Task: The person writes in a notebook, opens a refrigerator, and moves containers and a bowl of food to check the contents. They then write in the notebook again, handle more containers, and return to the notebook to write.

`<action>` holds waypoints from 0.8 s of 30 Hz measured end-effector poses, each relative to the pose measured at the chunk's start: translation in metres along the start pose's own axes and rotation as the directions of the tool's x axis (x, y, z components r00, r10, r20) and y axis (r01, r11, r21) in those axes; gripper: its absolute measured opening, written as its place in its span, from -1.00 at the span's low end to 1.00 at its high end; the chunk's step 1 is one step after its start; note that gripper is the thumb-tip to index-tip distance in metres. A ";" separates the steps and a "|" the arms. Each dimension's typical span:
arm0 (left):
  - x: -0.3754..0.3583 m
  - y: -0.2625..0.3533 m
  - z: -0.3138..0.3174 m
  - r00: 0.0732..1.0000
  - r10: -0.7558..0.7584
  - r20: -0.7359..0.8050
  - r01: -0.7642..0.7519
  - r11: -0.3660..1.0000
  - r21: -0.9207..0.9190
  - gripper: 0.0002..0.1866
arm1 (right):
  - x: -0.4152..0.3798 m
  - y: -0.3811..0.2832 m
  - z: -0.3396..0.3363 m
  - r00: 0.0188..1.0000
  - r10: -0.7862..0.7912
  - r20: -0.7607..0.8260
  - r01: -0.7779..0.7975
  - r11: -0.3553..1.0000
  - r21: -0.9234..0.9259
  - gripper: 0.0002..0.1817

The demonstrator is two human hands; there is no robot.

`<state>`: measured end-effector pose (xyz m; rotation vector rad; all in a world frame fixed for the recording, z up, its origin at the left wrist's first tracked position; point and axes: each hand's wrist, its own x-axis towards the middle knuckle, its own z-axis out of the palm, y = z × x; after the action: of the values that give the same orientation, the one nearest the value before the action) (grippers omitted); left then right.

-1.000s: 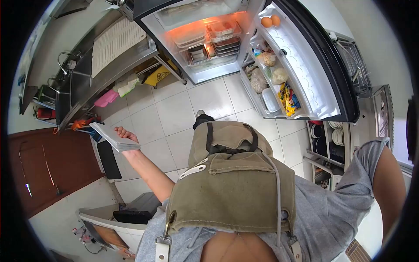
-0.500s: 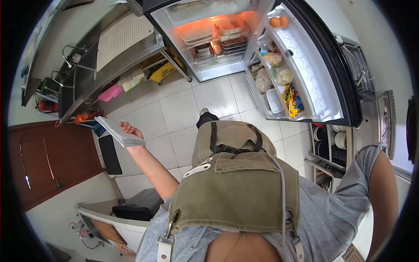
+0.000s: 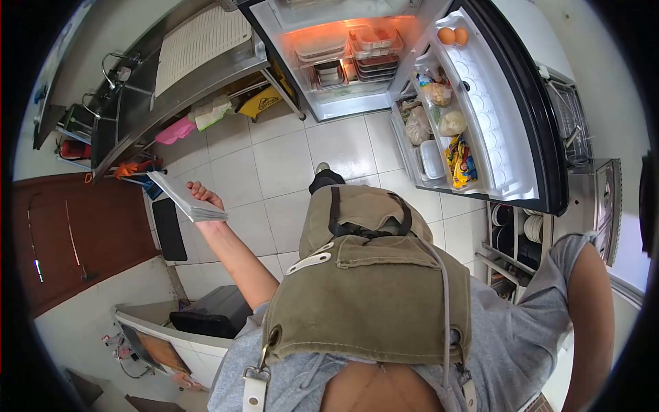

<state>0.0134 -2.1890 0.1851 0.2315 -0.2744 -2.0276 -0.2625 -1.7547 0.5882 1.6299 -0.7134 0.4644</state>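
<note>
Compared with the earlier frames, the open refrigerator (image 3: 354, 107) sits farther right in view, while the left hand (image 3: 205, 196) is slightly higher at left of frame, still clamped on the flat white stack (image 3: 184, 198). The right hand is out of view, its state untellable.

Spreads out as a floor (image 3: 292, 154) of pale tiles, bearing a black mat (image 3: 169, 230). Carries stacked containers (image 3: 375, 53) inside the fridge (image 3: 357, 108); eggs (image 3: 453, 36) high in its door (image 3: 504, 147); bags (image 3: 417, 126), a tub (image 3: 432, 160) and a yellow packet (image 3: 460, 163) in the door bins (image 3: 417, 180).
</note>
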 end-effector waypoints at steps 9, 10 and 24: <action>0.000 -0.009 -0.006 1.000 -0.016 -0.019 0.015 0.998 -0.066 -0.89 | -0.211 -0.021 0.015 0.432 0.875 -0.218 -0.902 0.422 -0.092 -0.80; 0.000 -0.007 -0.007 1.000 -0.029 -0.009 0.029 0.998 -0.062 -0.89 | -0.249 -0.033 0.007 0.368 0.928 -0.057 -0.923 0.357 -0.146 -0.80; 0.074 -0.079 -0.015 0.906 -0.229 -0.356 0.270 0.961 0.067 -0.89 | -0.302 -0.114 0.034 0.118 0.978 -0.169 -0.731 -0.029 -0.681 -0.83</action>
<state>-0.0825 -2.2220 0.1440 0.7205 -0.1445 -2.1795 -0.4086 -1.7219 0.3000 0.2813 -2.0632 0.7088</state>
